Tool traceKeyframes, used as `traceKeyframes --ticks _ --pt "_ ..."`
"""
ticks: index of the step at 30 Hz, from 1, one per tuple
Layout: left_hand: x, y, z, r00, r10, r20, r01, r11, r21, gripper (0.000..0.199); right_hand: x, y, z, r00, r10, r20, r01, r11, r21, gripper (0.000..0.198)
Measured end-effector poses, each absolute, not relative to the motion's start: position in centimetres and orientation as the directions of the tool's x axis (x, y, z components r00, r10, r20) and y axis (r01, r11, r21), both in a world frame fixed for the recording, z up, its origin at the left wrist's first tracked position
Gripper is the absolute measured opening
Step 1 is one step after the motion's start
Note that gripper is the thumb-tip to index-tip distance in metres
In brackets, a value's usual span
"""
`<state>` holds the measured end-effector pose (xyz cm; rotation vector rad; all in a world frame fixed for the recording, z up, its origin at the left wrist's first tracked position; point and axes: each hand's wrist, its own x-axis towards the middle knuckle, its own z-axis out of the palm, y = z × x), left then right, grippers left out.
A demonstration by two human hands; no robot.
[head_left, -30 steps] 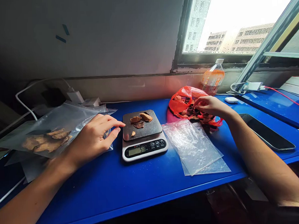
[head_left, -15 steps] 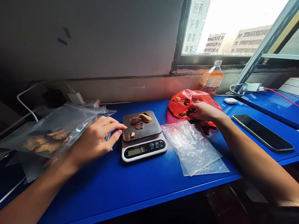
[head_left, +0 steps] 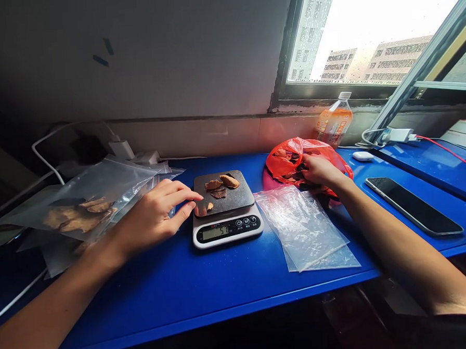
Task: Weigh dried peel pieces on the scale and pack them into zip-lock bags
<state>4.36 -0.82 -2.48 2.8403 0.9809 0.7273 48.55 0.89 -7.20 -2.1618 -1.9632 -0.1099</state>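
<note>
A digital kitchen scale [head_left: 228,231] stands on the blue table, its display lit. Several brown dried slices [head_left: 229,181] lie on its plate with a small pale crumb. My left hand [head_left: 166,209] hovers at the plate's left edge, fingers extended and apart, holding nothing. My right hand [head_left: 321,171] reaches into a red plastic bag [head_left: 283,164] full of similar brown pieces; its fingertips are hidden among them, so I cannot see what they hold. In front of the red bag lie flat clear plastic bags [head_left: 306,230].
Zip bags with dried slices [head_left: 79,219] lie at the left, partly behind my left forearm. A phone [head_left: 414,205] and a white earbud case [head_left: 363,156] are at the right. An orange drink bottle [head_left: 335,119] stands behind the red bag, near the charger [head_left: 398,135].
The whole view has shifted slightly, so things appear a little farther right. My right hand stays in the red bag, and my left hand stays beside the scale plate.
</note>
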Motion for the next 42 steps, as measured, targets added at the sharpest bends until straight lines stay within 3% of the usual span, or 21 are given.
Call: traceKeyframes --ticks 4,7,10,12,15,19,24,27,29,32,34,37,42 --pt "4.4 -0.9 -2.4 0.688 0.579 0.437 0.559 -0.807 0.189 0.031 48.8 -0.5 -5.2 0.154 0.971 0.183 0.969 -0.112 -0.223 0.031" --pt "4.4 -1.0 -2.2 0.7 0.565 0.437 0.547 -0.818 0.179 0.031 48.5 -3.0 -2.8 0.074 0.969 0.236 0.929 0.019 -0.369 0.033" --pt "4.5 -1.3 -2.2 0.717 0.551 0.427 0.536 -0.827 0.169 0.03 46.5 -5.7 -1.0 -0.128 0.979 0.156 0.86 0.188 -0.475 0.027" --pt "4.4 -1.3 -2.3 0.722 0.553 0.416 0.538 -0.827 0.166 0.029 44.3 -6.8 -0.5 -0.296 0.948 0.116 0.831 0.315 -0.459 0.024" --pt "4.4 -1.4 -2.6 0.73 0.562 0.39 0.545 -0.822 0.165 0.029 40.5 -6.9 -1.1 -0.461 0.87 0.172 0.775 0.49 -0.4 0.02" --pt "4.6 -1.6 -2.6 0.735 0.56 0.382 0.537 -0.825 0.177 0.03 36.1 -5.2 -3.0 -0.482 0.797 0.364 0.699 0.6 -0.389 0.021" --pt "4.7 -1.6 -2.6 0.761 0.495 0.419 0.478 -0.865 0.154 0.028 34.0 -4.2 -3.4 -0.384 0.8 0.462 0.699 0.578 -0.42 0.029" --pt "4.6 -1.5 -2.6 0.761 0.489 0.426 0.472 -0.868 0.152 0.026 35.1 -4.6 -2.4 -0.331 0.801 0.499 0.753 0.543 -0.372 0.018" --pt "4.5 -1.4 -2.6 0.757 0.497 0.424 0.478 -0.864 0.159 0.026 37.0 -5.0 -1.7 -0.166 0.82 0.548 0.832 0.414 -0.368 0.02" --pt "4.5 -1.3 -2.6 0.752 0.505 0.422 0.486 -0.859 0.161 0.026 41.0 -5.1 -1.1 0.191 0.765 0.614 0.873 0.154 -0.463 0.037" --pt "4.5 -1.3 -2.6 0.755 0.506 0.417 0.488 -0.858 0.159 0.026 43.6 -4.7 -1.2 0.295 0.732 0.614 0.87 0.06 -0.49 0.042" --pt "4.6 -1.3 -2.6 0.759 0.51 0.405 0.491 -0.857 0.159 0.026 46.4 -3.5 -2.1 0.271 0.802 0.532 0.908 -0.03 -0.417 0.042" --pt "4.8 -1.5 -2.4 0.738 0.532 0.416 0.499 -0.845 0.194 0.029 47.7 -1.3 -4.1 0.074 0.896 0.439 0.983 0.008 -0.182 0.037"
